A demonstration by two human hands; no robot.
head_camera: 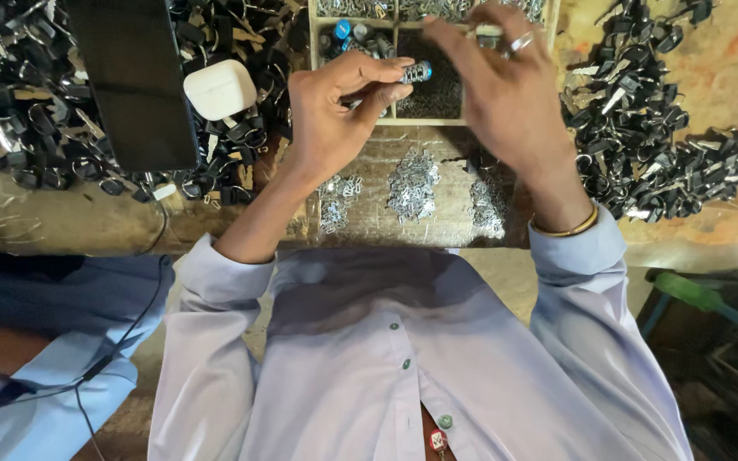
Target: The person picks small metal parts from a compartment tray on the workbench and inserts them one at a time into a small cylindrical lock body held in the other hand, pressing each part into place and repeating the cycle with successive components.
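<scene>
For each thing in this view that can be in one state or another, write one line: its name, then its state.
Left hand: raised, pinching a small silver part with a blue end.
Right hand: raised above the tray, gripping a thin tool.
White rounded earbud case: closed.
Black flat phone: screen dark.
Wooden compartment tray: open, holding small metal parts.
Three small silver clip heaps: loose, apart.

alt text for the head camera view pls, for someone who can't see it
Seen from above, the left hand pinches a small silver part over a divided wooden tray, while the right hand holds a thin tool above it. Small heaps of metal clips lie on the bench, with black parts piled at both sides.
</scene>
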